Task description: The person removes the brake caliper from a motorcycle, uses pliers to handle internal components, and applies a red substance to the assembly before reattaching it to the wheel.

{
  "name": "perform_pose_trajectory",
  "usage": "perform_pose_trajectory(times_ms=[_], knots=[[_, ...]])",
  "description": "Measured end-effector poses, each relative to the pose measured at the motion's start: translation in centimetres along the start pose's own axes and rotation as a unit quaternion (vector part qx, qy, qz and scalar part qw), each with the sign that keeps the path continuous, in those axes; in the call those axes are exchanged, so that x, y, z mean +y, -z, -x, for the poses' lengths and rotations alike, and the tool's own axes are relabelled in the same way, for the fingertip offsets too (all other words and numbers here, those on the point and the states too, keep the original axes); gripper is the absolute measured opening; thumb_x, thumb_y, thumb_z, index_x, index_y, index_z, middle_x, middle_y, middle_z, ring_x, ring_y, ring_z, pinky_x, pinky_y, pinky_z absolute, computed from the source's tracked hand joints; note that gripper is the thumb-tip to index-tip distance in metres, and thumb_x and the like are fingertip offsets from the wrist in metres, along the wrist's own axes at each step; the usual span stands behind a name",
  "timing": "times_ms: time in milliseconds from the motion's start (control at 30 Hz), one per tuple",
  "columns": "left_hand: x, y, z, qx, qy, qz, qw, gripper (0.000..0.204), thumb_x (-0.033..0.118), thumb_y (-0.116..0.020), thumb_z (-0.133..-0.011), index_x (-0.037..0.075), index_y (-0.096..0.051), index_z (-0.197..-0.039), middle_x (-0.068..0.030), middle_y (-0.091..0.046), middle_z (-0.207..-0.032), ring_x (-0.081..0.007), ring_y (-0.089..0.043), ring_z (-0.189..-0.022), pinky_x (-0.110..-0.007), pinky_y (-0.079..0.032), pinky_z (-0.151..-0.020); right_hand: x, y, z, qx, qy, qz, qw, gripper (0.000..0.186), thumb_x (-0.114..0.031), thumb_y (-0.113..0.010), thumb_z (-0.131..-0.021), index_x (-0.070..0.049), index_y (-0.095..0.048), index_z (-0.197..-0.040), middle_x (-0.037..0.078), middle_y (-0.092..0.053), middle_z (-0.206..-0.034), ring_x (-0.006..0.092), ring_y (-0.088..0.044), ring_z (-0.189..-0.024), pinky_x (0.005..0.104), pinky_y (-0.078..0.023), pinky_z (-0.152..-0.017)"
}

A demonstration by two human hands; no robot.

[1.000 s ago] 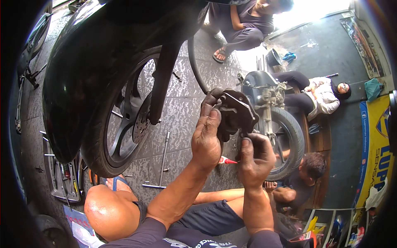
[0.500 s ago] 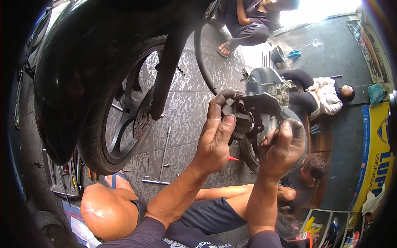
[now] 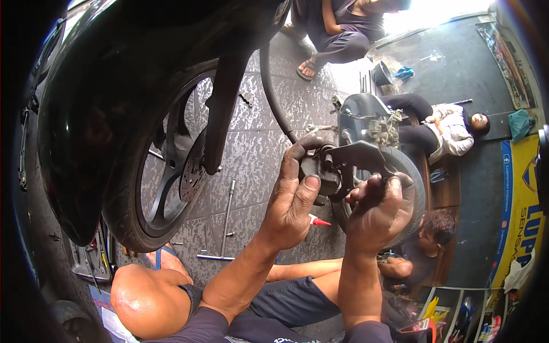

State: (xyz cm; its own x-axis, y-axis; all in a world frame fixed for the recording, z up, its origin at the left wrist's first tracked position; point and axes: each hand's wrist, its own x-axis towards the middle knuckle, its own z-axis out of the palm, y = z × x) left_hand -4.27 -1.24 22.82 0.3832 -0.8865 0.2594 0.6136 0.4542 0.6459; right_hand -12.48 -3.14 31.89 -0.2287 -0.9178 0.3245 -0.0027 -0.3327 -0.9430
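In front of me my left hand [image 3: 291, 200] is wrapped round a dark brake caliper [image 3: 327, 174], its thumb pressed on the near side. A thick black hose [image 3: 269, 86] runs down to the caliper from above. A dark flat bracket plate [image 3: 363, 153] juts out from the caliper's right side. My right hand [image 3: 382, 212] is closed just beside and below this plate, with thumb and fingers pinched together. What those fingers hold is too small and partly hidden to name. Left of my hands hangs the motorcycle's front wheel [image 3: 153, 226] with a brake disc [image 3: 193, 176].
A T-handle wrench [image 3: 227, 220] and a red-tipped tube [image 3: 320, 221] lie on the tiled floor. A tool tray [image 3: 91, 266] sits at lower left. Behind my hands stands a partly dismantled scooter [image 3: 366, 123]. One person [image 3: 343, 43] squats ahead; others are at the right.
Both hands and the caliper have shifted slightly in view. The right hand's fingers have turned, and the pale metal piece seen by them earlier is now mostly hidden.
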Motion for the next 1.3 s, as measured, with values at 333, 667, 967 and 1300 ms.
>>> perform_pose_trajectory(times_ms=[333,667,967,1300], knots=[[-0.2,0.9,0.4,0.010,0.027,-0.064,0.998,0.045,0.015,-0.045,-0.098,-0.002,-0.041,-0.139,-0.0179,-0.048,-0.134,-0.0278,-0.045,-0.127,-0.036,-0.033,-0.109,1.0,2.0,-3.7,-0.121,-0.187,-0.038,0.974,0.014,-0.016,-0.049,-0.101,-0.003,-0.056,-0.101,0.010,-0.065,-0.074,0.0127,-0.056,-0.046,0.0234,-0.043,-0.038],[-0.7,2.3,-0.2,-0.014,-0.015,-0.186,0.982,0.041,0.014,-0.046,-0.096,-0.003,-0.049,-0.133,-0.0202,-0.050,-0.134,-0.0337,-0.046,-0.128,-0.042,-0.033,-0.111,-0.3,2.5,-4.0,-0.207,-0.092,0.001,0.974,0.016,-0.013,-0.054,-0.101,-0.001,-0.062,-0.106,0.011,-0.069,-0.073,0.0106,-0.056,-0.044,0.0209,-0.044,-0.041],[1.8,2.9,0.2,0.005,0.093,0.029,0.995,0.053,0.008,-0.047,-0.086,-0.002,-0.041,-0.138,-0.0137,-0.051,-0.125,-0.0191,-0.050,-0.118,-0.033,-0.040,-0.104,14.8,10.2,-5.3,-0.165,-0.219,0.362,0.891,0.021,-0.021,-0.060,-0.094,-0.001,-0.062,-0.098,0.011,-0.068,-0.073,0.0142,-0.061,-0.052,0.0294,-0.050,-0.047],[2.1,3.3,0.1,-0.008,0.116,0.075,0.990,0.063,0.004,-0.048,-0.080,0.002,-0.035,-0.142,-0.0094,-0.053,-0.125,-0.0162,-0.054,-0.113,-0.032,-0.046,-0.099,14.2,8.7,1.8,-0.238,-0.028,0.386,0.891,0.017,-0.011,-0.057,-0.094,0.003,-0.062,-0.101,0.019,-0.069,-0.082,0.0239,-0.068,-0.074,0.0344,-0.054,-0.070]])
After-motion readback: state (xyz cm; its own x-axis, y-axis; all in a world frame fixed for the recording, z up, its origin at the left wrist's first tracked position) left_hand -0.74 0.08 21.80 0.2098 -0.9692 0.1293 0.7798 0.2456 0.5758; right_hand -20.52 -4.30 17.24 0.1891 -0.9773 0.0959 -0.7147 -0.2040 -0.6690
